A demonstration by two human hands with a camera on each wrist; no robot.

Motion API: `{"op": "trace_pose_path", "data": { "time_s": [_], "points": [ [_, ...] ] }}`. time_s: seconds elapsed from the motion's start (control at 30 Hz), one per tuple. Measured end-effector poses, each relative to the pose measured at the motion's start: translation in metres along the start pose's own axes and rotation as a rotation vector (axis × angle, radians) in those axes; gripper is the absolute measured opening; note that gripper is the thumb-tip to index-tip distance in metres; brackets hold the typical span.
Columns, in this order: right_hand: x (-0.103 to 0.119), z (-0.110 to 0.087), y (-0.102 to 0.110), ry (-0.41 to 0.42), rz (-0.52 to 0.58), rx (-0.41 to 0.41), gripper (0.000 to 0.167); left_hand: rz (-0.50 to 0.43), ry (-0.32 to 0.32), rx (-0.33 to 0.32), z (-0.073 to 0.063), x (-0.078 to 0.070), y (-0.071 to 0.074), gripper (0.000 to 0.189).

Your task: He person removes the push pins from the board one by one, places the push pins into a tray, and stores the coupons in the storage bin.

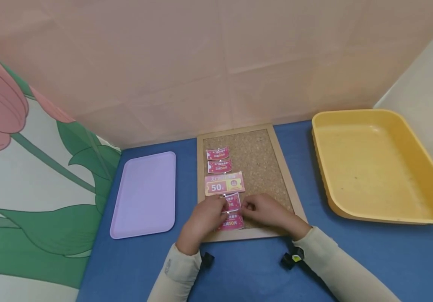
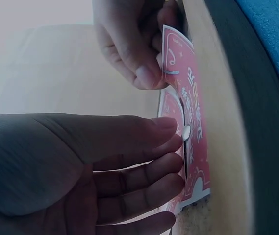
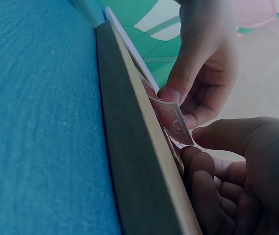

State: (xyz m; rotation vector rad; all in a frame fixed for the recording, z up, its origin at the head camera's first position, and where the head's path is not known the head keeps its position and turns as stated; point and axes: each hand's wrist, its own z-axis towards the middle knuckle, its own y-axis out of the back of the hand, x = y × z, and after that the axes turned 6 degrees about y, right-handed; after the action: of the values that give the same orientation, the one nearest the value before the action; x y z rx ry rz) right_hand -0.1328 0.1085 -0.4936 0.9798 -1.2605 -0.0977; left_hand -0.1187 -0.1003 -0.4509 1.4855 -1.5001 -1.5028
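Note:
A pink bottom coupon [image 1: 232,223] lies at the lower end of a framed cork board [image 1: 261,163], its right end curled up off the cork. My right hand [image 1: 263,209] pinches that raised end between thumb and fingers. My left hand [image 1: 208,214] is at the coupon's upper edge, thumb and index fingertips closing at a small white pin head [image 2: 186,132]. Its other fingers lie along the coupons. Just above is another pink coupon [image 1: 233,201], partly hidden by the left hand. Higher up are a wider coupon [image 1: 224,183] and two small pink coupons [image 1: 219,167].
A lilac tray [image 1: 144,195] lies left of the board. To the right stands a deep yellow tub [image 1: 325,184]. The board rests on a blue tablecloth [image 1: 246,268], its wooden frame [image 1: 284,167] forming a raised edge. A peach cloth wall [image 1: 216,63] rises close behind.

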Motion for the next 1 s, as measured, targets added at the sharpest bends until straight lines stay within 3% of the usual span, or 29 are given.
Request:
{"op": "trace_pose_path", "data": {
  "time_s": [0.4, 1.0],
  "points": [
    [-0.0005, -0.0005, -0.0021, 0.038, -0.030, -0.011, 0.015, 0.098, -0.020, -0.059, 0.0010, -0.0020, -0.0047, 0.013],
    [-0.0001, -0.0024, -0.0032, 0.029, -0.037, -0.022, 0.016, 0.160, -0.055, -0.131, 0.0028, -0.0023, -0.0097, 0.014]
  ]
}}
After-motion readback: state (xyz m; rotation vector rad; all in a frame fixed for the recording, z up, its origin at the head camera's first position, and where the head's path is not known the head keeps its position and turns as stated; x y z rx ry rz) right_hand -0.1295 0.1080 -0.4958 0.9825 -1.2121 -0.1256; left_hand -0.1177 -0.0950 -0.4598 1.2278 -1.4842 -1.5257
